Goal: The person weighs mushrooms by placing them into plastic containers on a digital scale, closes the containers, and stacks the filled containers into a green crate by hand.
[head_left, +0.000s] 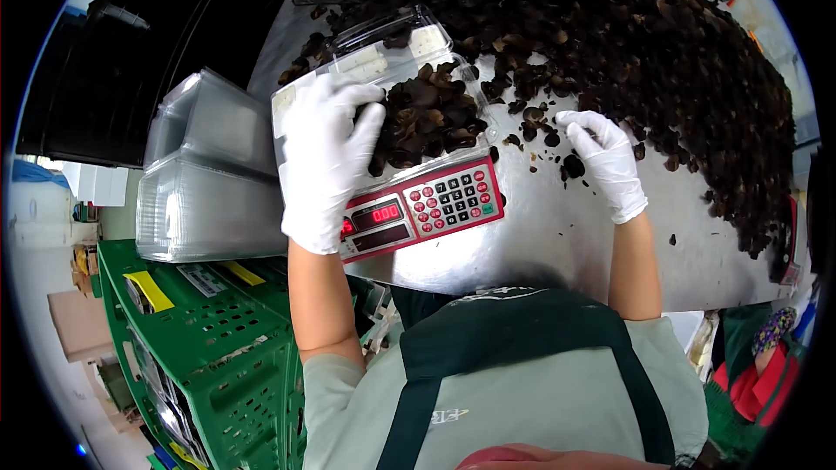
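Both hands wear white gloves. My left hand (326, 152) is at the left side of a clear plastic box, its thumb and fingers apart. Dark wood ear mushrooms (427, 117) fill the box, which sits on a red electronic scale (422, 209) with red zeros lit on its display. The box's clear lid (392, 30) stands open behind it. To the right, my right hand (601, 157) hovers over the metal table beside scattered mushroom bits (533, 122). Its fingers are pinched together, and whatever they may hold is hidden.
A large heap of wood ear mushrooms (627, 43) covers the back and right of the metal table (557, 244). Stacked clear plastic boxes (209, 200) stand left, above a green crate (226, 331). Black crates (165, 43) rise at the back left. Another person's sleeve (771, 331) shows at right.
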`<state>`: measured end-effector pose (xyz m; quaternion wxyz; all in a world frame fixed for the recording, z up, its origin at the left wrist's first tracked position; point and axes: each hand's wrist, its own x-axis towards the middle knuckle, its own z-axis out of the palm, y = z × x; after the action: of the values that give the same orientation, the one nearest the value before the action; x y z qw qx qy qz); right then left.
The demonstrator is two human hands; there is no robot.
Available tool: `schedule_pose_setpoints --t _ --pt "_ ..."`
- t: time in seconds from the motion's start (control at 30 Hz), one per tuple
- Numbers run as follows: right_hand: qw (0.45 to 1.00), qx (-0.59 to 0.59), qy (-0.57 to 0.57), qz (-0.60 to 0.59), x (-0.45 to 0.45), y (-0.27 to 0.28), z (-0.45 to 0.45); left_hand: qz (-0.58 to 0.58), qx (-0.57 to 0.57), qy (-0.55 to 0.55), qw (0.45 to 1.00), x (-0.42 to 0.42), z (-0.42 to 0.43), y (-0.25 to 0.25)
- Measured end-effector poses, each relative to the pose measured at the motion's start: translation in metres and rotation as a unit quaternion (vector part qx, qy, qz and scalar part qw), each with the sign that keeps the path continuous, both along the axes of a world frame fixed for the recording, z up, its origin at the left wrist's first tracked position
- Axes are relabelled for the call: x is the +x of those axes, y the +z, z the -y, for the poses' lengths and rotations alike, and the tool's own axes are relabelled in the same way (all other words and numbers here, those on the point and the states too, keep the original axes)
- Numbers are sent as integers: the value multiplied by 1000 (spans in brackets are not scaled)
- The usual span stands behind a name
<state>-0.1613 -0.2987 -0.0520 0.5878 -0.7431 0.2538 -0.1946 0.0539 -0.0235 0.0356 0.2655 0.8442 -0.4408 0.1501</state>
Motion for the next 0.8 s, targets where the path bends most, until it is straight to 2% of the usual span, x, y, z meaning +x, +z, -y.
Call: schedule_pose_setpoints --t 0.03,0.1,0.17,0.23,0.27,0.3,0.37,0.43,0.5,0.57,0.67,0.7,0.8 --pt "999 -38 8 -3 -1 -5 1 45 66 6 997 -3 10 -2" --pt "999 -42 14 1 -3 -4 -1 52 160 39 985 -5 20 -14" --pt "999 -51 9 7 -5 -2 0 55 159 32 985 -5 22 -14" --pt "998 -58 2 12 -7 0 1 62 90 22 994 -3 17 -14" --pt "998 -66 4 5 -7 3 2 -4 41 14 999 -1 15 -15" --pt "997 -75 7 -2 -6 4 3 -17 3 15 1000 0 13 -16" --pt "998 -67 15 14 -2 3 1 -214 -124 7 969 12 6 -26" --pt "997 -61 25 32 6 8 -2 -225 -128 12 966 11 1 -25" --pt "996 -28 72 40 18 22 -9 -375 -276 -20 885 9 5 -24" --pt "991 -91 87 44 35 31 -11 -398 -299 -47 866 12 -2 -29" --pt "977 -139 134 91 63 52 -18 -375 -326 -11 868 8 -2 -30" --pt "978 -84 161 101 69 64 -25 -371 -320 -3 872 2 -3 -25" --pt "963 -19 244 112 77 80 -58 -380 -315 -49 868 -23 0 -13"
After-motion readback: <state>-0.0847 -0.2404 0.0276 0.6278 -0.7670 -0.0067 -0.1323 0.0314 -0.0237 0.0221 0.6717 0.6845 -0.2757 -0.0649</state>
